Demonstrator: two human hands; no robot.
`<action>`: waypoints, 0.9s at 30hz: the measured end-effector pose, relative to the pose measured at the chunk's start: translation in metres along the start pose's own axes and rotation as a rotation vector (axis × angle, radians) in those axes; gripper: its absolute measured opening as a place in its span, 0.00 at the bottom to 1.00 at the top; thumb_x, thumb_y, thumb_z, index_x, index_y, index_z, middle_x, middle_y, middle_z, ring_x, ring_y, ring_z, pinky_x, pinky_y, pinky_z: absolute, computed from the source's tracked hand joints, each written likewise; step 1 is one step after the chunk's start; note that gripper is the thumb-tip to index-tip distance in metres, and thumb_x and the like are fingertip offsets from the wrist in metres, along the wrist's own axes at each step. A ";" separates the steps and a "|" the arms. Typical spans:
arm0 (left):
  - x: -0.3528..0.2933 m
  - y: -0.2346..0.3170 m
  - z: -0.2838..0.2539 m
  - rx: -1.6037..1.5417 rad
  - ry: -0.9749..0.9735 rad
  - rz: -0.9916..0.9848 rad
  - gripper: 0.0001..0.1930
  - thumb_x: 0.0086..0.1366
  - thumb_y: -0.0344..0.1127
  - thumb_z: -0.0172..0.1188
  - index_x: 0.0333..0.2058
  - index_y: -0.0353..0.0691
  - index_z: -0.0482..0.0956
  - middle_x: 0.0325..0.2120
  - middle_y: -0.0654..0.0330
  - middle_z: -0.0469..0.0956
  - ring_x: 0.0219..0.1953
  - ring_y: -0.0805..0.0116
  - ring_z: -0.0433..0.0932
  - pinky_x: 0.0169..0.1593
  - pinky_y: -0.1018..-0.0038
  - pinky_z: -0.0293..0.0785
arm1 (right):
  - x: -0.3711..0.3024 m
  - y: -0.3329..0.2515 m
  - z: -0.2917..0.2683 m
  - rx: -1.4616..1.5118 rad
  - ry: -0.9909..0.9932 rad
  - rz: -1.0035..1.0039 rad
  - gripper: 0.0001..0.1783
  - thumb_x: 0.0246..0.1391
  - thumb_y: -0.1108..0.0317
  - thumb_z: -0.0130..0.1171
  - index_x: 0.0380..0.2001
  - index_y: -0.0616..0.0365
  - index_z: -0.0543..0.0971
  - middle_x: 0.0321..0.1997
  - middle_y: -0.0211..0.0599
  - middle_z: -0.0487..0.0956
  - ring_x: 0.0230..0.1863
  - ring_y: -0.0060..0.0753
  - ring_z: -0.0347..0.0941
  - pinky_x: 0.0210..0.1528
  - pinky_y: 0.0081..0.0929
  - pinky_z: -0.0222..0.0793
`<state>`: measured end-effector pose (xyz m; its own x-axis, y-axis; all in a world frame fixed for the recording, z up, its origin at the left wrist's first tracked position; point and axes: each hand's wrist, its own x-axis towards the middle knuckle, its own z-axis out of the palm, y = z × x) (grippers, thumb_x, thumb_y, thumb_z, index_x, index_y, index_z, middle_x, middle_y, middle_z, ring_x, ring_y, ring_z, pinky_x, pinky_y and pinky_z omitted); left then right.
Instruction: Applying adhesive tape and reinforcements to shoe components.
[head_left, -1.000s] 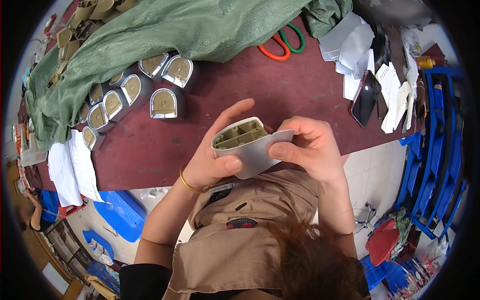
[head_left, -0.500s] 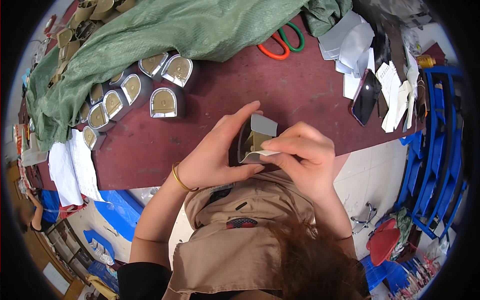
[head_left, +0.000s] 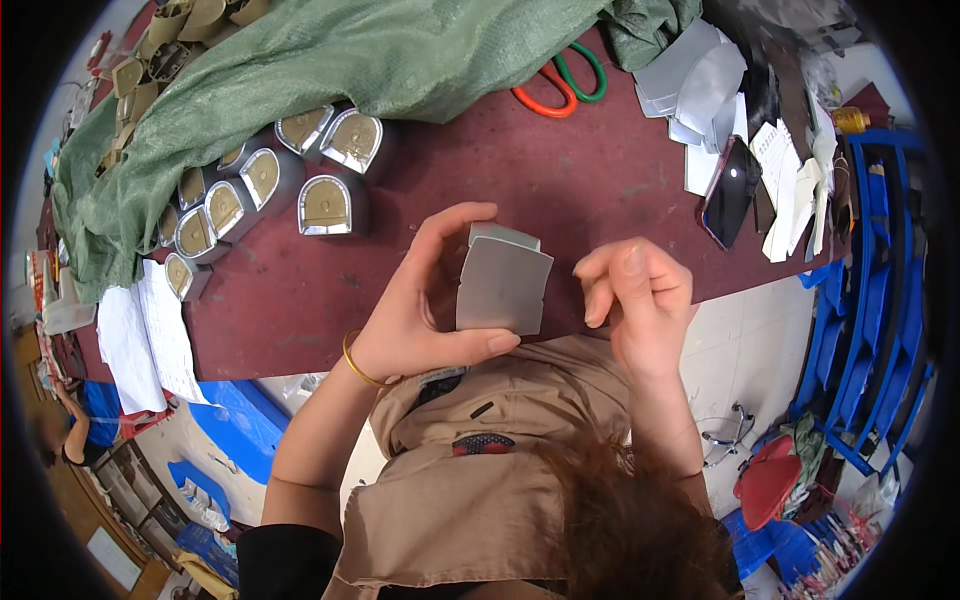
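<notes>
Between the thumb and fingers of my left hand (head_left: 425, 295) is a grey-covered block (head_left: 503, 285), held above the near edge of the table. A smooth grey sheet makes its facing side, and a second grey edge shows above it. My right hand (head_left: 640, 300) hovers just right of the block, not touching it. Its fingers are loosely bent and apart, with nothing visible in them. To the left on the table stand several D-shaped grey pieces with tan ends and shiny rims, one of them a separate D-shaped piece (head_left: 328, 206).
Green woven cloth (head_left: 400, 60) covers the far left of the maroon table (head_left: 480, 170). Scissors with red and green handles (head_left: 560, 85) lie partly under it. At the right are grey sheets (head_left: 690, 70), a phone (head_left: 730, 190) and white strips. Blue racks (head_left: 860, 310) stand beyond.
My right hand has let go of the pale-backed flap and moved right. The flap now lies over the block's tan inside, which showed before. My left hand keeps its hold.
</notes>
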<state>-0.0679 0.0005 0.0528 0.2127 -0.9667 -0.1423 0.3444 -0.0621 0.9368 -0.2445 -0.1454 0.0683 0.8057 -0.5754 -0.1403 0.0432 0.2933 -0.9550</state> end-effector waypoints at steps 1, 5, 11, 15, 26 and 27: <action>0.000 0.000 0.002 -0.027 0.009 0.020 0.46 0.46 0.28 0.73 0.61 0.42 0.55 0.52 0.59 0.67 0.54 0.68 0.68 0.57 0.69 0.66 | 0.000 0.002 0.001 0.001 -0.001 0.001 0.11 0.61 0.65 0.56 0.37 0.63 0.78 0.32 0.32 0.77 0.30 0.15 0.71 0.32 0.16 0.66; 0.003 -0.008 0.001 0.112 -0.011 0.124 0.40 0.46 0.31 0.73 0.58 0.41 0.63 0.52 0.59 0.67 0.53 0.68 0.68 0.56 0.70 0.66 | 0.012 -0.001 0.031 0.029 0.075 -0.057 0.15 0.46 0.81 0.64 0.41 0.62 0.79 0.34 0.27 0.72 0.34 0.19 0.69 0.36 0.18 0.67; 0.005 -0.012 -0.003 0.356 0.134 0.165 0.30 0.42 0.36 0.73 0.47 0.38 0.74 0.44 0.55 0.73 0.47 0.62 0.74 0.51 0.70 0.69 | 0.014 0.007 0.033 -0.861 -0.099 -0.956 0.12 0.33 0.74 0.64 0.28 0.56 0.81 0.28 0.28 0.75 0.30 0.30 0.70 0.30 0.27 0.67; 0.004 -0.018 0.007 0.239 0.179 0.133 0.31 0.41 0.36 0.74 0.47 0.39 0.74 0.44 0.56 0.73 0.47 0.63 0.74 0.50 0.70 0.71 | 0.005 0.008 0.031 -1.002 -0.092 -1.090 0.11 0.33 0.74 0.65 0.27 0.54 0.81 0.28 0.25 0.74 0.32 0.28 0.71 0.32 0.27 0.67; 0.013 -0.015 0.005 0.555 0.219 0.501 0.33 0.45 0.34 0.71 0.52 0.39 0.69 0.53 0.48 0.65 0.55 0.54 0.68 0.53 0.65 0.70 | 0.005 0.014 0.031 -0.684 0.010 -0.895 0.16 0.33 0.75 0.64 0.32 0.60 0.81 0.30 0.32 0.76 0.30 0.34 0.72 0.31 0.28 0.68; 0.010 -0.013 0.005 0.560 0.220 0.502 0.33 0.45 0.34 0.71 0.52 0.39 0.69 0.53 0.48 0.65 0.55 0.54 0.68 0.53 0.65 0.70 | 0.005 0.014 0.030 -0.679 0.009 -0.899 0.16 0.33 0.75 0.64 0.32 0.60 0.81 0.30 0.32 0.76 0.30 0.34 0.72 0.31 0.28 0.68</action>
<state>-0.0746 -0.0093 0.0404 0.4175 -0.8443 0.3360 -0.3412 0.1970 0.9191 -0.2223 -0.1212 0.0621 0.6396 -0.3748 0.6712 0.2729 -0.7055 -0.6541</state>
